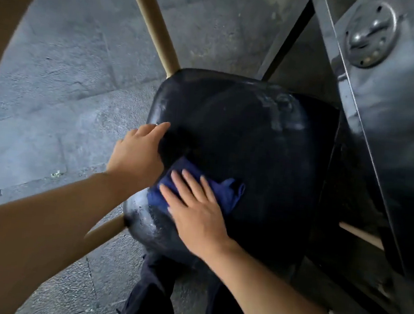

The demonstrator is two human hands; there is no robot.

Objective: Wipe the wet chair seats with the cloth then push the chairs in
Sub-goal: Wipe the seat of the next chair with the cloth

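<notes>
Right hand [196,213], fingers flat, presses the soft, limp blue cloth [225,193] onto the near-left of the black chair seat [253,141]; left hand [137,152], relaxed, steadies the slick, rigid seat edge beside the dark worktop [395,130].

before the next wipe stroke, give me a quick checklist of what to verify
1. Cloth flat under the right hand: ok.
2. Left hand steadying the chair seat at its edge: ok.
3. Far part of the seat dry: not ok, wet streaks show.
4. Near corner dry: not ok, droplets show.
5. Room to push in under the table: cannot tell.
</notes>
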